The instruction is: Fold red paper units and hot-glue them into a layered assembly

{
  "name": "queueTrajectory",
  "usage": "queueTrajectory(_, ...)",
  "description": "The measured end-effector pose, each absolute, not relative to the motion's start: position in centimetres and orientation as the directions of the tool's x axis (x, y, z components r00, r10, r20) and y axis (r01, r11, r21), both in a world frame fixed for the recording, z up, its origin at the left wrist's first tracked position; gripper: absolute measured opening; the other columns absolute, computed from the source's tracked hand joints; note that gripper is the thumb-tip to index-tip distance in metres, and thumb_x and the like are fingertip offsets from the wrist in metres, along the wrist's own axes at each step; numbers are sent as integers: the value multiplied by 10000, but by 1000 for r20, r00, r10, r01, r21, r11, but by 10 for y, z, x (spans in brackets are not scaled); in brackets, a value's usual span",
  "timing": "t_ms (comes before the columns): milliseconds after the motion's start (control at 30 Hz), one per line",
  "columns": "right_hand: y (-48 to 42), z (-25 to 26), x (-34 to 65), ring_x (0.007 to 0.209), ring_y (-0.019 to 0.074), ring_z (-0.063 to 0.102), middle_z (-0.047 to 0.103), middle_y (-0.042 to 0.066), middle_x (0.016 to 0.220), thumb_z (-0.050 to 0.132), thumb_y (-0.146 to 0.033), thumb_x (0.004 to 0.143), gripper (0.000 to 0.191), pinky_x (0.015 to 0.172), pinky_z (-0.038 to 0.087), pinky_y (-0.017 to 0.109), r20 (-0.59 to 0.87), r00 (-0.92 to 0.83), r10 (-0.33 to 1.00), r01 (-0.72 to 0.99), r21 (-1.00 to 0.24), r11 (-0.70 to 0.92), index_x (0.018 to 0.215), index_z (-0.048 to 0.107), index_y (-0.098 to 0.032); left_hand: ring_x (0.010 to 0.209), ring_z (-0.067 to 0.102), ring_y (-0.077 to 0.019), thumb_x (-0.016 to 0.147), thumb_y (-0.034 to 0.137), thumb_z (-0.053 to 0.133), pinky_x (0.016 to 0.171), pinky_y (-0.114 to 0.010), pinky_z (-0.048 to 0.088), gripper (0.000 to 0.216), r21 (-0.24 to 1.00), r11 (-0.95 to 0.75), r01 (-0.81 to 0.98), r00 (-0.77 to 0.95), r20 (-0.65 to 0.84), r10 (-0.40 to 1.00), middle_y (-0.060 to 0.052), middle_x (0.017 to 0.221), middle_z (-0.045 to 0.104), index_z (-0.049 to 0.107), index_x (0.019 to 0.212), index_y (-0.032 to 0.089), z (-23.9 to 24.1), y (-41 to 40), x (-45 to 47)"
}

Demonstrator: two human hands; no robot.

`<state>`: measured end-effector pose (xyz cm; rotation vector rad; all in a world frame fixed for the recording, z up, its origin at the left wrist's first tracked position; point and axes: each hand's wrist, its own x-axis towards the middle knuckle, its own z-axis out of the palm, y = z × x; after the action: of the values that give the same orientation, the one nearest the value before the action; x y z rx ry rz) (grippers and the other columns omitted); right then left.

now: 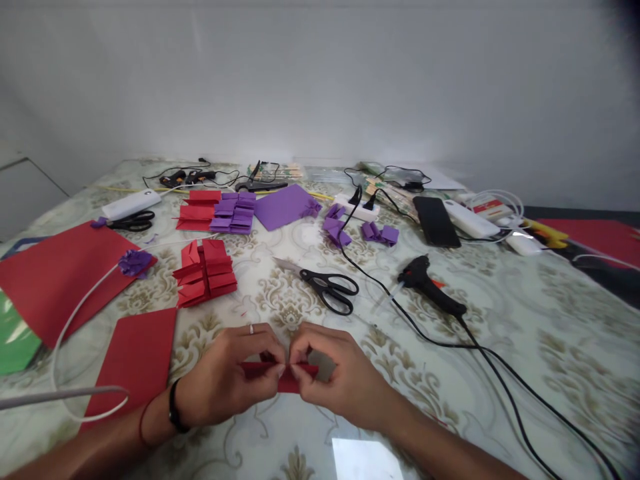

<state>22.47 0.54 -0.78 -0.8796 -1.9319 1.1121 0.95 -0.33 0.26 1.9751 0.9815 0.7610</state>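
My left hand (250,370) and my right hand (325,373) meet near the front of the table, thumbs and fingers pinching a small red paper piece (289,385) along its upper edge. Fingers cover much of that paper, so its full shape is hidden. Beyond them lie black-handled scissors (327,287), blades pointing left. A group of folded red paper pieces (206,272) rests to the upper left. Beside my left forearm is a flat red paper sheet (137,353). A black glue gun (431,287) lies on its side at the right, its cord running toward the front.
Folded purple paper pieces (234,213) sit farther back, near a purple sheet (284,207). A large red sheet (75,273) and a white cable (83,310) spread at left. A phone (436,221) and a power strip (357,208) lie toward the back right.
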Motion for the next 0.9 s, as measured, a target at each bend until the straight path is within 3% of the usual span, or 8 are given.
queueTrajectory(233, 9, -2, 231, 658, 134, 557, 583, -28, 721, 590, -86, 762, 137, 634, 436, 250, 259, -477, 840, 211, -894, 396, 751, 574, -221, 715, 613, -155, 863, 126, 631, 690, -278, 455, 105, 838, -378, 393, 452, 181, 873, -2, 761, 685, 652, 794, 202, 12, 1, 3)
queueTrajectory(433, 10, -3, 232, 667, 140, 566, 582, -25, 723, 592, -82, 770, 142, 637, 439, 256, 272, -473, 838, 227, -882, 414, 760, 574, -223, 772, 656, -170, 952, 220, 629, 738, -296, 479, 105, 863, -338, 375, 478, 132, 868, -24, 831, 734, 698, 876, 204, 10, 3, 1)
queueTrajectory(900, 16, -1, 241, 662, 143, 564, 601, -24, 702, 588, -111, 781, 104, 640, 443, 258, 220, -396, 891, 220, -920, 325, 758, 600, -212, 666, 592, -126, 831, 113, 634, 628, -227, 460, 98, 848, -321, 422, 400, 144, 905, 11, 747, 672, 679, 807, 196, 7, 8, -1)
